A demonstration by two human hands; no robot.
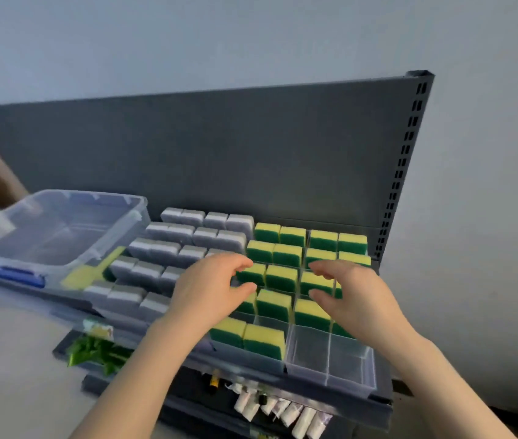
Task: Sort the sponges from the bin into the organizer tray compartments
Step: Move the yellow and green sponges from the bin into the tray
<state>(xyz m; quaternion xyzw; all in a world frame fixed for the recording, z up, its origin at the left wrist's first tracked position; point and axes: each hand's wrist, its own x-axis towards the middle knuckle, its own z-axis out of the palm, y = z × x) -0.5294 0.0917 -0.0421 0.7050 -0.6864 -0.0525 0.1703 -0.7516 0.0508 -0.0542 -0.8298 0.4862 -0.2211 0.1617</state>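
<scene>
Left hand [210, 289] and right hand [357, 299] hover released, fingers loosely curled, over the green-yellow sponges [279, 277]; 1 loose sponge [83, 275] lies leftward against the bin [138, 205], nearer the left hand.

A dark grey shelf back panel [219, 153] stands upright across the far side, its right edge a slotted upright [408, 160] with paired rows of holes. Behind and above it is a pale wall [251, 36]. Near and below, a lower shelf [381, 413] holds a row of white tubes [286, 413]. To the left lie shiny green packets [99, 351]. Between them is a small yellow-and-black item [214, 380], too blurred to identify.
</scene>
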